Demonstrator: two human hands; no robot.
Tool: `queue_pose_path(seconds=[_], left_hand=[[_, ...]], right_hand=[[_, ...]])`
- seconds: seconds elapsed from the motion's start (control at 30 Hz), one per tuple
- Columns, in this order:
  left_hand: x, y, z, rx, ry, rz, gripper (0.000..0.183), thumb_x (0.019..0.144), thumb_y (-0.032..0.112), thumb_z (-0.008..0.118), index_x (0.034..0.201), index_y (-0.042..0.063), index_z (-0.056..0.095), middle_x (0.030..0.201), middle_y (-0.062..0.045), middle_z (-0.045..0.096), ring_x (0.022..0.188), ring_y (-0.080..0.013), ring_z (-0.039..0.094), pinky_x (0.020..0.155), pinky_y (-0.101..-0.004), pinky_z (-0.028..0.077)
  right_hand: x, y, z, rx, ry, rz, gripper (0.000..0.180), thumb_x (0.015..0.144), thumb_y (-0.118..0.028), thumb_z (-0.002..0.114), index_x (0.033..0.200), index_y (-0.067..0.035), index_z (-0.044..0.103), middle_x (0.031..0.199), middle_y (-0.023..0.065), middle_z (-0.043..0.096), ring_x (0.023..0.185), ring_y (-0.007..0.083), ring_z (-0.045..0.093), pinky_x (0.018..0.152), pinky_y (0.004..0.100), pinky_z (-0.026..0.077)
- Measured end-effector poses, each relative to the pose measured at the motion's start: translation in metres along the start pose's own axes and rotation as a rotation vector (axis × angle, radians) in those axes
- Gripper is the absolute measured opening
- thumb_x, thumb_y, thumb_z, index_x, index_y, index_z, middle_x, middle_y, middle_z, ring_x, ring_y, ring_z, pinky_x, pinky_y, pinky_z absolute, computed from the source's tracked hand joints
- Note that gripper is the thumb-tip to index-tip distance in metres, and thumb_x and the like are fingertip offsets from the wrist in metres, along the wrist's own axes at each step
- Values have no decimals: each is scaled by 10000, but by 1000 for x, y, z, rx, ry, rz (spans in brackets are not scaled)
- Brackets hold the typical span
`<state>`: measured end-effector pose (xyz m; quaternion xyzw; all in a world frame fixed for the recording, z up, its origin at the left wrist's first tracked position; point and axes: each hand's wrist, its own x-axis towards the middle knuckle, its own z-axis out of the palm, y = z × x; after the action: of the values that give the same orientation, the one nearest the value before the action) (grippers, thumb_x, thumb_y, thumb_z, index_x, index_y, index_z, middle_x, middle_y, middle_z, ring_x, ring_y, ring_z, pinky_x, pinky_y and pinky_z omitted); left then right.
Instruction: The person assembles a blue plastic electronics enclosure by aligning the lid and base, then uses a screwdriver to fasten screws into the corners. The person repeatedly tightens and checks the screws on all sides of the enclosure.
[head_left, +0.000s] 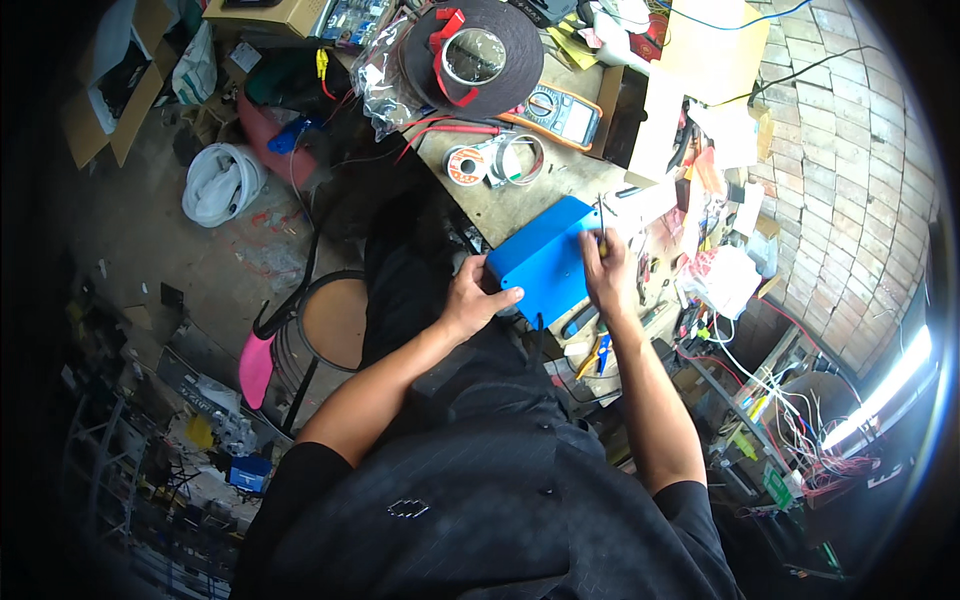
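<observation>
A blue rectangular box (551, 266) with small holes at its corners rests at the workbench edge, tilted before me. A black cable (539, 330) comes out of its near end. My left hand (476, 300) grips the box by its left end, thumb over the top face. Above the right part of the box, my right hand (609, 274) pinches a slim tool (601, 214), apparently a screwdriver. Its thin shaft points away from me, near the far corner. Whether the tip touches a screw cannot be told.
Beyond the box lie a solder spool (465, 166), an orange multimeter (559, 114) and a large tape roll (517, 64) on the wooden workbench (480, 206). Yellow-and-blue pliers (598, 355) lie near my right forearm. A round stool (334, 321) and a white bucket (217, 184) stand left.
</observation>
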<state>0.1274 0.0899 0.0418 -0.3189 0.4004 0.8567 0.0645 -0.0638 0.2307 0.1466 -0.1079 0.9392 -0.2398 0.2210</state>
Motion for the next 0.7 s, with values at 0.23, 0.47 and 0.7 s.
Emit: queue_pose_path(seconds=[0.23, 0.47, 0.7], left_hand=[[-2, 9, -1, -23, -26, -25, 751, 861, 204, 924, 1392, -83, 476, 1248, -174, 688, 1122, -212, 695, 1000, -382, 580], [0, 11, -4, 55, -14, -24, 753, 844, 248, 933, 1383, -87, 528, 1212, -161, 720, 1085, -201, 711, 984, -365, 580], [2, 10, -8, 170, -50, -29, 738, 864, 228, 921, 1404, -81, 522, 1225, -165, 713, 1102, -200, 701, 1003, -367, 567]], right_hand=[[111, -23, 10, -474, -169, -352, 198, 954, -245, 729, 1076, -94, 763, 949, 163, 740, 929, 372, 734, 796, 471, 587], [135, -28, 22, -577, -317, -335, 206, 935, -286, 754, 1080, -140, 764, 968, 126, 766, 919, 344, 759, 791, 463, 608], [134, -37, 26, -641, -277, -293, 209, 951, -312, 721, 946, -103, 728, 938, 170, 763, 925, 375, 759, 805, 495, 594]])
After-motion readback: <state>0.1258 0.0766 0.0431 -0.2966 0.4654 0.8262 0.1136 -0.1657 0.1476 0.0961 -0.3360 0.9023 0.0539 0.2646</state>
